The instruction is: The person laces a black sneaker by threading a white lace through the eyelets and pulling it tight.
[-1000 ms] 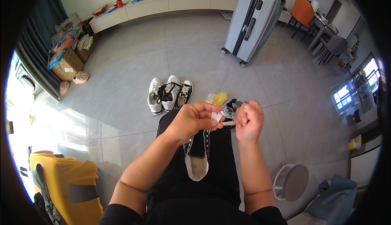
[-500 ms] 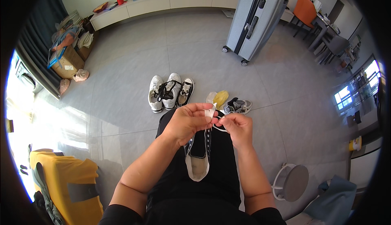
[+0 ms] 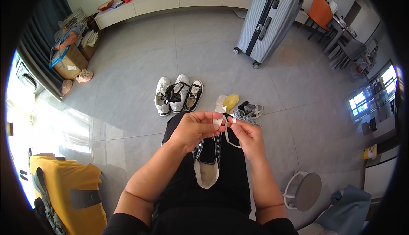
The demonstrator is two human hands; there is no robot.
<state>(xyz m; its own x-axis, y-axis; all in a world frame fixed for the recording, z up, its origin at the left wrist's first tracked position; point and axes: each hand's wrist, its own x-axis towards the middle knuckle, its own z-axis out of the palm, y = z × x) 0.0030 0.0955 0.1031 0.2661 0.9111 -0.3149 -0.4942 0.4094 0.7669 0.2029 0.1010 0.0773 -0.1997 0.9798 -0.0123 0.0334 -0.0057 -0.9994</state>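
A black canvas shoe (image 3: 207, 173) with a pale insole lies on my black-clad lap, heel toward me and opened wide. My hands cover its front part. My left hand (image 3: 197, 128) is closed above the shoe, pinching a flat white shoelace (image 3: 227, 138) between thumb and fingers. Close beside it, my right hand (image 3: 248, 138) also pinches the lace, with a white bit showing at its fingertips. A loop of the lace hangs down between the hands and the shoe.
On the floor ahead stand white sneakers (image 3: 162, 96), a black canvas shoe (image 3: 194, 95), a yellow crumpled item (image 3: 231, 101) and grey shoes (image 3: 254, 110). Farther off is a silver suitcase (image 3: 266, 24). A round stool (image 3: 308, 191) is at the right, a yellow-covered seat (image 3: 70, 192) at the left.
My right hand has shifted slightly down, its fingers turning upward. More of the white lace now hangs in a loop below the fingers. My left hand keeps its pinch nearly in place.
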